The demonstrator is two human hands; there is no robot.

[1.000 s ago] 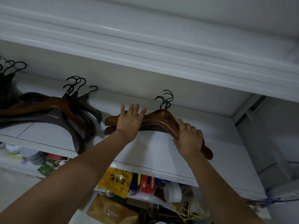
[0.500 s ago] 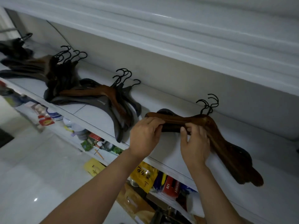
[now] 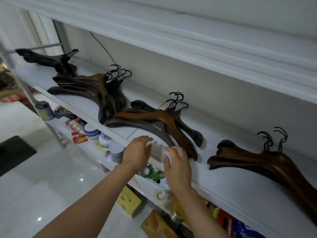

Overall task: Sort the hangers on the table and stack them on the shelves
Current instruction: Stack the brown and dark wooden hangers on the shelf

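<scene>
shelf: white top shelf (image 3: 231,184), runs from far left to near right across the view
brown hanger stack (image 3: 257,162): lies flat on the shelf at its right end, nothing holding it
stack axis: long axis runs along the shelf; left arm tips point left, right arms slant down to the shelf's front edge
stack hooks (image 3: 274,138): black, at the shelf's back, pointing up against the wall
mixed stack (image 3: 154,121): mid-shelf, dark hangers plus a brown one, same lay, hooks to the shelf's back
dark stack (image 3: 89,88): further left on the shelf, one brown hanger in it, hooks to the back
black stack (image 3: 48,59): far left end of the shelf
left hand (image 3: 137,152): over the shelf's front edge, mid-shelf; grip empty, fingers loosely bent, blurred
right hand (image 3: 178,167): over the front edge just beside the left; grip empty, fingers relaxed; cannot tell if fingertips touch the mixed stack's low end
change: half a second ago both grips pinched the brown stack's left arm; now both have let go and sit further left along the shelf, clear of that stack
below shelf: jars (image 3: 91,131), yellow box (image 3: 128,201), other clutter
</scene>
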